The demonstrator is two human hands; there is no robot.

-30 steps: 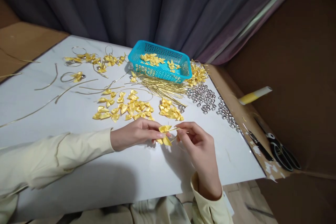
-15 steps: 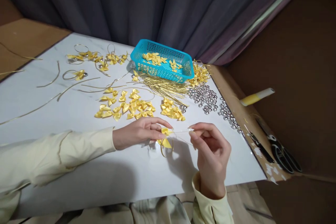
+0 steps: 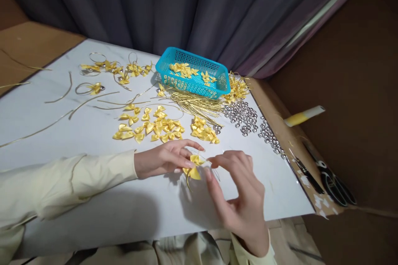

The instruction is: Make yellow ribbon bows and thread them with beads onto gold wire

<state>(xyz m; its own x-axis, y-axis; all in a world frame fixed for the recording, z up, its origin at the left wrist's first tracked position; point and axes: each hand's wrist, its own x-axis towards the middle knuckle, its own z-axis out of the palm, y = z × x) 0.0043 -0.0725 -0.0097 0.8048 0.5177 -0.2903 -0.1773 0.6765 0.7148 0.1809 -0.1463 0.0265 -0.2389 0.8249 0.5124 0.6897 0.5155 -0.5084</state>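
My left hand [image 3: 164, 158] pinches a small yellow ribbon bow [image 3: 195, 166] just above the white table [image 3: 93, 211]. A thin gold wire loop hangs from the bow. My right hand [image 3: 238, 188] is right beside the bow, thumb and forefinger pinched on the fine gold wire at the bow's middle, the other fingers spread. Loose yellow bows [image 3: 155, 124] lie scattered behind my hands.
A turquoise basket [image 3: 194, 72] with bows stands at the back, a bundle of gold wires [image 3: 195, 103] in front of it. Silver bells [image 3: 245, 116] lie to the right. Scissors [image 3: 326, 176] and a yellow-white tube [image 3: 303, 116] rest on cardboard at right. Finished loops with bows [image 3: 115, 68] lie far left.
My right hand drew the wire out to the right, then came back to the bow and turned palm up. The left hand kept its hold on the bow.
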